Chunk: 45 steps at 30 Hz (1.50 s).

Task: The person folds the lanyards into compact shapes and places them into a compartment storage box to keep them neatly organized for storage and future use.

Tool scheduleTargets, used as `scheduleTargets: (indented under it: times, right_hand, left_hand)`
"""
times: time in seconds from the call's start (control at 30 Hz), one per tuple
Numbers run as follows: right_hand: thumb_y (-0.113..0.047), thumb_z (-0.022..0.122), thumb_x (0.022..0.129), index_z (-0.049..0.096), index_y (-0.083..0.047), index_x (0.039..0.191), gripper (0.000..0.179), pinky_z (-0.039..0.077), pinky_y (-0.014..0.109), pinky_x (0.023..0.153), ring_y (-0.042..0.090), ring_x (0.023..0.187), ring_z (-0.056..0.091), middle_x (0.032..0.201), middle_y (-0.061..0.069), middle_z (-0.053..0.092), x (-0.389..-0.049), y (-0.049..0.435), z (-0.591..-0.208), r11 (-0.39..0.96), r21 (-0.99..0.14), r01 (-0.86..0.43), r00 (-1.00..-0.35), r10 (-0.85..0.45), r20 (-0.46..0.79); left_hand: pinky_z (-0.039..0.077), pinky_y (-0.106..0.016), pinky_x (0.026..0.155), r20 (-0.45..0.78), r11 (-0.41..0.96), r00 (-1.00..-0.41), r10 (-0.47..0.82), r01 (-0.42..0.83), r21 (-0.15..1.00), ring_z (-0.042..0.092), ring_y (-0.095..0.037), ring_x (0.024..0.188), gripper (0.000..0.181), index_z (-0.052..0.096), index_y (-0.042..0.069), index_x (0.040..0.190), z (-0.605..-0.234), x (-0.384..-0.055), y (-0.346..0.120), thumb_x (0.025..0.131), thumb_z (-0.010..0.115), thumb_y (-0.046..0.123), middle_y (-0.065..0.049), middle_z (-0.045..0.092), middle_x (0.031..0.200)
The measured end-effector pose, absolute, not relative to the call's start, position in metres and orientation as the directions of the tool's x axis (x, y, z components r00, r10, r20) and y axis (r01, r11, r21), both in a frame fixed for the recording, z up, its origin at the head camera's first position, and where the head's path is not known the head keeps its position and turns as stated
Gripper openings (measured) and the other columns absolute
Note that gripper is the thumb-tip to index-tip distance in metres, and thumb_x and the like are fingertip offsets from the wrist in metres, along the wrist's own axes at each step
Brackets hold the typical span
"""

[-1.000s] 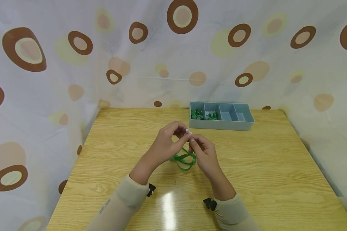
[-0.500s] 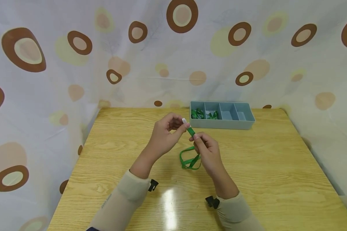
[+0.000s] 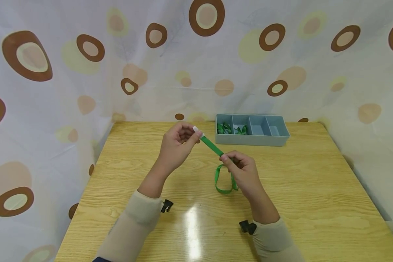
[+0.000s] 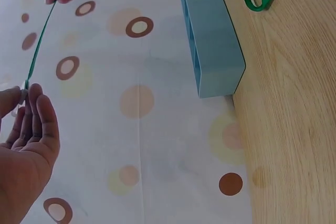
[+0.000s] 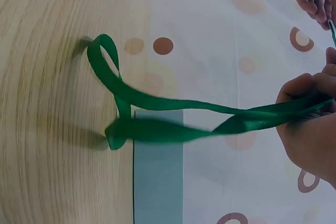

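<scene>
A green lanyard (image 3: 213,146), a flat ribbon with a small white end piece (image 3: 195,129), runs taut between both hands above the table. My left hand (image 3: 176,146) pinches it at the white piece between thumb and fingertips, the other fingers loosely bent. Lower and to the right, my right hand (image 3: 243,174) grips the ribbon between thumb and curled fingers. The remaining length hangs below that hand in a loop (image 3: 217,182), which the right wrist view shows as twisted green strands (image 5: 168,103) near the tabletop. Part of the ribbon is hidden inside the right hand.
At the back of the wooden table (image 3: 314,189) stands a blue-grey tray (image 3: 252,140) with several compartments. Green ribbons (image 3: 224,128) lie in its two left compartments. A patterned curtain (image 3: 190,98) surrounds the table's back and sides.
My hands have drawn apart, left hand up and leftward, right hand slightly rightward. More green ribbon shows stretched between them. The hanging loop has shifted right.
</scene>
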State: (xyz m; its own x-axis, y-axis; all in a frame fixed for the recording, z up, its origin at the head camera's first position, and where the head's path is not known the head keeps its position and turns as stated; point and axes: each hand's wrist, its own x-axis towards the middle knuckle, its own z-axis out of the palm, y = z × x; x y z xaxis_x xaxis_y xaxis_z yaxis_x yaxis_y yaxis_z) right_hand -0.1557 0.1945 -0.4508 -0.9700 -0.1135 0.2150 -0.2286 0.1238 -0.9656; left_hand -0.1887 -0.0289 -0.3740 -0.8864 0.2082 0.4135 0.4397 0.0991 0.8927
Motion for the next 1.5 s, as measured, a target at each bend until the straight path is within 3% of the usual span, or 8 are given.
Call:
scheduleTargets:
  times: [0.1, 0.23, 0.43, 0.57, 0.73, 1.17, 1.4, 1.5]
  right_hand:
    - [-0.025, 0.062, 0.098, 0.069, -0.001, 0.100, 0.025, 0.047, 0.027, 0.061, 0.019, 0.071, 0.052, 0.083, -0.002, 0.062, -0.157, 0.196, -0.451, 0.133, -0.968, -0.213, -0.974, -0.106, 0.200]
    - [-0.031, 0.061, 0.098, 0.069, -0.001, 0.099, 0.030, 0.042, 0.028, 0.057, 0.026, 0.068, 0.047, 0.076, 0.002, 0.057, -0.157, 0.200, -0.451, 0.145, -0.974, -0.173, -0.984, -0.062, 0.165]
    - [-0.034, 0.057, 0.100, 0.069, -0.006, 0.099, 0.030, 0.040, 0.032, 0.057, 0.031, 0.067, 0.042, 0.075, 0.013, 0.050, -0.159, 0.214, -0.452, 0.169, -0.974, -0.154, -0.987, -0.074, 0.143]
    - [-0.033, 0.055, 0.101, 0.068, -0.005, 0.103, 0.031, 0.041, 0.032, 0.057, 0.025, 0.066, 0.043, 0.072, 0.009, 0.049, -0.159, 0.222, -0.452, 0.190, -0.970, -0.154, -0.984, -0.115, 0.134]
    - [-0.027, 0.054, 0.102, 0.066, -0.003, 0.104, 0.027, 0.039, 0.030, 0.055, 0.018, 0.062, 0.038, 0.074, 0.006, 0.046, -0.159, 0.231, -0.455, 0.197, -0.964, -0.181, -0.972, -0.186, 0.144]
    - [-0.026, 0.048, 0.105, 0.062, -0.006, 0.102, 0.025, 0.034, 0.032, 0.048, 0.018, 0.057, 0.032, 0.075, 0.004, 0.042, -0.153, 0.268, -0.466, 0.270, -0.947, -0.174, -0.951, -0.296, 0.090]
    - [-0.022, 0.043, 0.107, 0.058, -0.005, 0.101, 0.023, 0.037, 0.036, 0.051, 0.027, 0.059, 0.034, 0.072, 0.011, 0.040, -0.147, 0.287, -0.470, 0.298, -0.937, -0.181, -0.896, -0.442, 0.033]
    - [-0.020, 0.042, 0.107, 0.058, -0.005, 0.102, 0.022, 0.038, 0.037, 0.053, 0.028, 0.059, 0.034, 0.072, 0.011, 0.039, -0.145, 0.297, -0.472, 0.302, -0.936, -0.181, -0.886, -0.463, 0.023]
  left_hand:
    - [0.059, -0.039, 0.080, 0.401, 0.088, -0.895, 0.195, 0.423, 0.902, 0.068, -0.028, 0.085, 0.016, 0.058, 0.000, 0.105, -0.372, -0.189, -0.032, 0.096, 0.064, 0.011, -0.016, 0.068, 0.096]
    - [0.059, -0.033, 0.078, 0.390, 0.067, -0.908, 0.155, 0.403, 0.913, 0.069, -0.028, 0.085, 0.015, 0.058, 0.000, 0.105, -0.373, -0.192, -0.039, 0.095, 0.065, 0.010, -0.017, 0.068, 0.096]
    - [0.060, -0.039, 0.081, 0.404, 0.021, -0.907, 0.120, 0.409, 0.912, 0.069, -0.030, 0.086, 0.016, 0.059, 0.004, 0.103, -0.380, -0.202, -0.050, 0.095, 0.067, 0.014, -0.015, 0.068, 0.096]
    - [0.060, -0.031, 0.080, 0.393, 0.013, -0.912, 0.114, 0.397, 0.918, 0.067, -0.035, 0.088, 0.017, 0.057, -0.004, 0.104, -0.369, -0.195, -0.051, 0.095, 0.065, 0.008, -0.021, 0.065, 0.098]
    - [0.060, -0.029, 0.077, 0.393, 0.028, -0.916, 0.086, 0.396, 0.918, 0.067, -0.040, 0.087, 0.017, 0.058, -0.004, 0.104, -0.369, -0.197, -0.056, 0.095, 0.065, 0.008, -0.021, 0.067, 0.097]
    - [0.061, -0.033, 0.077, 0.387, 0.000, -0.922, 0.005, 0.387, 0.922, 0.069, -0.023, 0.079, 0.020, 0.056, -0.007, 0.104, -0.372, -0.203, -0.074, 0.095, 0.064, 0.008, -0.021, 0.065, 0.096]
    - [0.060, -0.029, 0.077, 0.347, 0.011, -0.938, 0.001, 0.347, 0.938, 0.069, -0.028, 0.082, 0.021, 0.056, -0.007, 0.105, -0.378, -0.204, -0.081, 0.095, 0.064, 0.009, -0.019, 0.066, 0.096]
    - [0.060, -0.029, 0.077, 0.350, 0.015, -0.937, -0.018, 0.349, 0.937, 0.070, -0.024, 0.081, 0.021, 0.057, -0.006, 0.106, -0.380, -0.205, -0.087, 0.095, 0.064, 0.010, -0.018, 0.066, 0.097]
